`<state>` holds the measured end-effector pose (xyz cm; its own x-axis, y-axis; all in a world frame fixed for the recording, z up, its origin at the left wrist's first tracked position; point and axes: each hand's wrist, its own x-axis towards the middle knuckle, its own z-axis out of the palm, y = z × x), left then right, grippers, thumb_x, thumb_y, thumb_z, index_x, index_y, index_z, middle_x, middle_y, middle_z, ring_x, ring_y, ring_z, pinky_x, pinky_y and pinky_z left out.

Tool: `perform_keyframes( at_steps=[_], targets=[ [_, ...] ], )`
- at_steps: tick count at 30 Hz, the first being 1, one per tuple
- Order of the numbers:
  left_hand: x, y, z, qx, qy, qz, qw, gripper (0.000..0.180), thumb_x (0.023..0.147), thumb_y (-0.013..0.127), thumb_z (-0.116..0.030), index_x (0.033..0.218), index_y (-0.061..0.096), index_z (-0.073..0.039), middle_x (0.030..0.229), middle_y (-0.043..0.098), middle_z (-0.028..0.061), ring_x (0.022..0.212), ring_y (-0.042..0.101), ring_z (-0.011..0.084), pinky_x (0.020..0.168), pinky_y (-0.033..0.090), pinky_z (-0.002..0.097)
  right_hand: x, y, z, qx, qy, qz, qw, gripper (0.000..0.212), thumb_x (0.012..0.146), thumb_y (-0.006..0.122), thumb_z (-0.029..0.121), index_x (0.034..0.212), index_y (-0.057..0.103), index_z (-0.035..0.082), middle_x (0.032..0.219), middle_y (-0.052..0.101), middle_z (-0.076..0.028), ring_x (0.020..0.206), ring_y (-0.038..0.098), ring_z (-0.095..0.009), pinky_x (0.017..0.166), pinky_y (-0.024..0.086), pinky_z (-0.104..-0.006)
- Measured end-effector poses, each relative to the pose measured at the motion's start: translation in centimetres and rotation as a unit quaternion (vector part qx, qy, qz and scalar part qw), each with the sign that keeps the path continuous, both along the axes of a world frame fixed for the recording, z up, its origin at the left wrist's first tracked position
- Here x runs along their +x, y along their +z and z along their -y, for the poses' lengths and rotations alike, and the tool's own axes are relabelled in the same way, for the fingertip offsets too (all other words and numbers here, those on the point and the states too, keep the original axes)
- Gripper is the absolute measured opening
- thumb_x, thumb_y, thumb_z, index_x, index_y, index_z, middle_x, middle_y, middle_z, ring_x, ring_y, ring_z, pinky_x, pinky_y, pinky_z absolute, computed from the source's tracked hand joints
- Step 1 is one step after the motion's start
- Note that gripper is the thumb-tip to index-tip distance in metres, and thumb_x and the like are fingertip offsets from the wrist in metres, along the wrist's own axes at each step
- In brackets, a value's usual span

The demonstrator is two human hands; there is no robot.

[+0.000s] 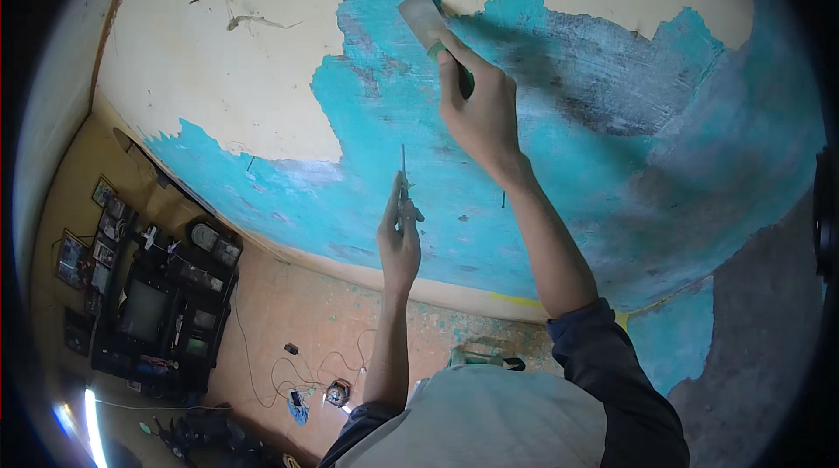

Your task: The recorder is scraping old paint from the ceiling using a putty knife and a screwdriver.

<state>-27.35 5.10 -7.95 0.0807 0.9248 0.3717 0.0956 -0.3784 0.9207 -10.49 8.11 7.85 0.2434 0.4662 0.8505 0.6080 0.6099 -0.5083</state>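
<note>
My right hand (481, 110) is wrapped round the green handle of a putty knife (423, 17). Its flat metal blade lies against the wall at the upper edge of a turquoise patch (376, 110), next to the cream paint layer (253, 92). Lower and to the left, my left hand (401, 236) is raised before the turquoise wall. Its fingers close on a thin tool (403, 159) seen edge-on, whose kind I cannot make out. The tool points up, and its lower part is hidden by the fingers.
Turquoise flakes (437, 324) litter the floor along the wall's foot. Cables and a small round device (337, 393) lie on the floor. A dark cabinet (166, 302) with a television stands at the left. A lit tube (94, 429) shows at the lower left.
</note>
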Motion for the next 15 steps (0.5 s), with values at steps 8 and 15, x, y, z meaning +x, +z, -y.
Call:
perform_keyframes(
  at_steps=[8, 15],
  targets=[
    [-0.9, -3.0, 0.4, 0.018, 0.03, 0.044, 0.998, 0.049, 0.112, 0.051, -0.022, 0.159, 0.044, -0.013, 0.08, 0.056, -0.0029, 0.058, 0.035, 0.0017, 0.05, 0.029, 0.0211, 0.1, -2.7, 1.1, -0.011, -0.052, -0.023, 0.998, 0.033, 0.102, 0.058, 0.006, 0.133, 0.066, 0.002, 0.059, 0.056, -0.017, 0.047, 0.059, -0.016, 0.047, 0.041, -0.0294],
    [-0.3, -1.6, 1.9, -0.024, 0.034, 0.07, 0.997, 0.051, 0.111, 0.048, -0.017, 0.161, 0.039, -0.009, 0.091, 0.058, 0.0011, 0.072, 0.044, 0.0059, 0.059, 0.038, 0.0224, -0.4, -2.5, 0.7, 0.03, -0.059, -0.001, 0.998, 0.034, 0.102, 0.058, 0.005, 0.135, 0.066, 0.004, 0.061, 0.054, -0.02, 0.049, 0.06, -0.015, 0.049, 0.04, -0.0283]
  ],
)
